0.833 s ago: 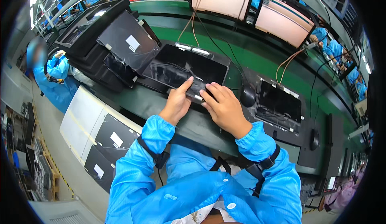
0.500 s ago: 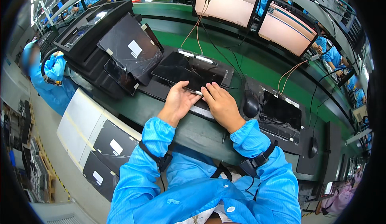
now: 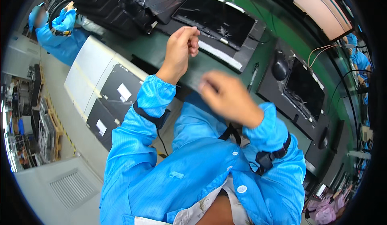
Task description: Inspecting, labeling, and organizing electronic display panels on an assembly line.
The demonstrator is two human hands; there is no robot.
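Observation:
My left hand is raised near the front edge of a dark, glossy display panel. Its fingers are curled in; whether anything small is between them is hidden. Lower and to the right, my right hand is smeared by motion over the bench's front edge, apart from the panel, and its finger pose cannot be made out. The panel lies flat on a black pad, with a small white tab on its near edge and pale tabs along its far edge.
Right of the pad lie a pen-like tool, a black mouse and a second dark panel. Black trays stand at the far left, beside a person in blue. A white board with grey panels lies left.
Both hands have left the panel's near edge. My left hand rose and curled its fingers; my right hand pulled back toward my body. The whole view has tilted downward.

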